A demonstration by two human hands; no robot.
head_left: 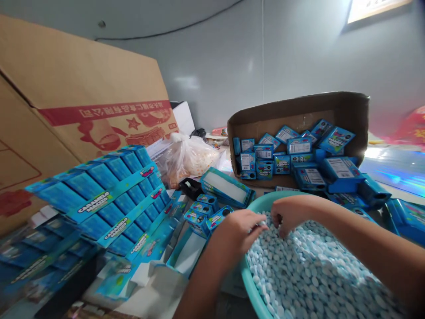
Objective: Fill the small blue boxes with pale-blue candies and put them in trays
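Observation:
A teal basin (249, 283) full of pale blue and white candies (305, 270) fills the lower right. My right hand (288, 213) reaches into the basin at its far side, fingers curled down at the candies; what they hold, if anything, is hidden. Over the basin's left rim is my left hand (244, 228), its thumb and fingertips pinched close together over the candies, with something small and pale at the tips. Just left of it, several small blue boxes (199, 217) stand grouped beside an open blue display tray (189, 252).
Filled blue display boxes (109, 199) are stacked at left before a large carton (83, 79). Behind the basin, a brown carton (299, 104) holds many small blue boxes. A knotted plastic bag (189, 155) sits mid-back. More blue boxes (408, 217) lie at right.

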